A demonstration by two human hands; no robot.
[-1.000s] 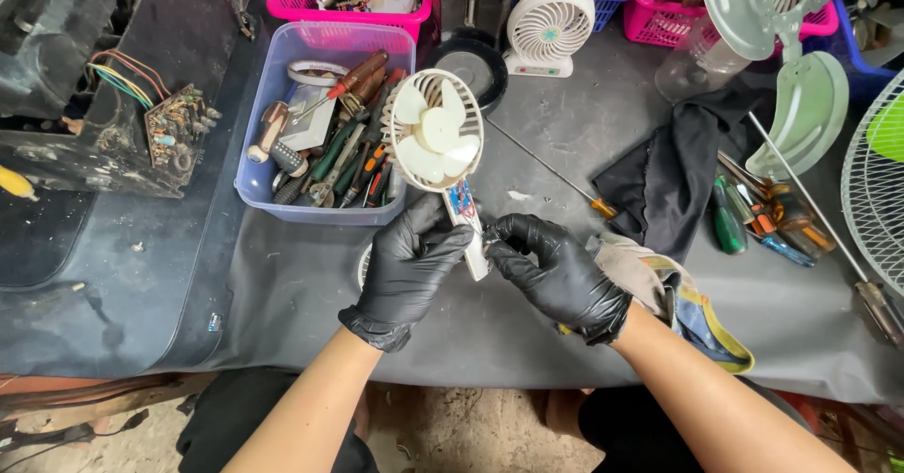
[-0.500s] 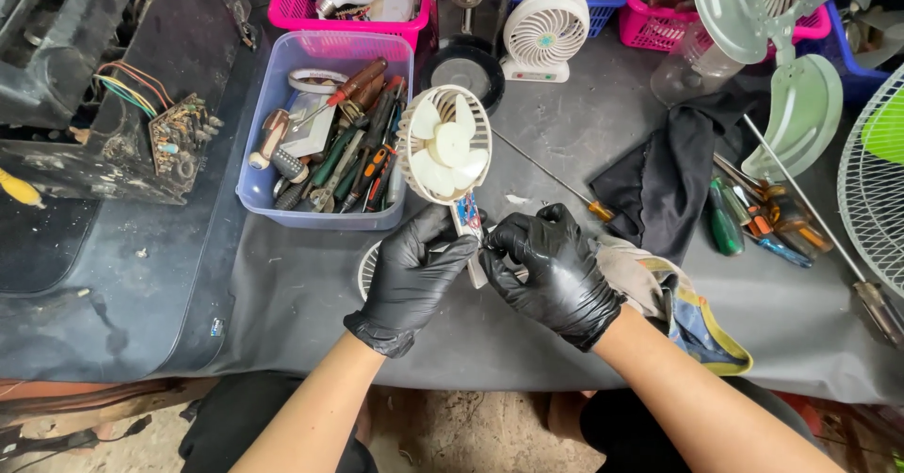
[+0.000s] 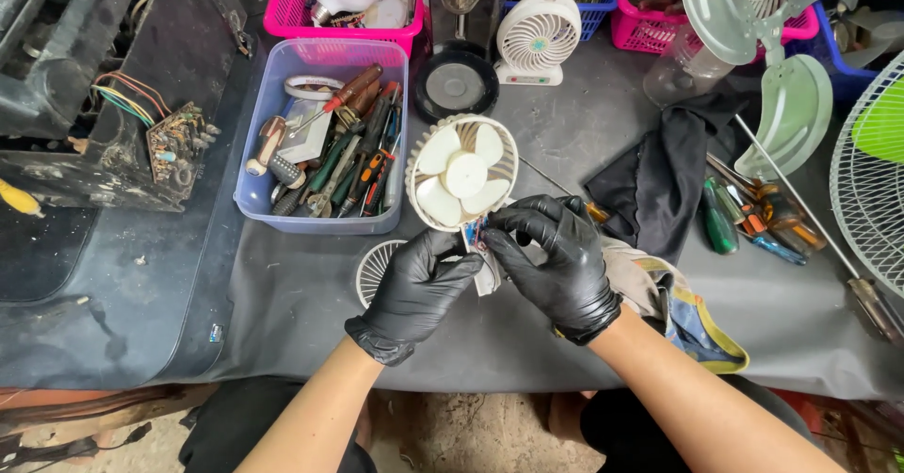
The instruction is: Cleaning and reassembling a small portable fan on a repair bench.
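Head: white mini fan (image 3: 463, 174), grille off.

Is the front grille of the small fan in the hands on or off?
Off: the small fan shows bare blades, and a round grille lies on the table.

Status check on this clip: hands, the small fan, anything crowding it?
Both gloved hands gripping the small white fan at its base: left hand beneath, right hand at the exposed wiring. Detached grille lying under the left hand; tool bin close alongside.

right hand (image 3: 556, 261) closed in, small fan (image 3: 463, 174) tilted
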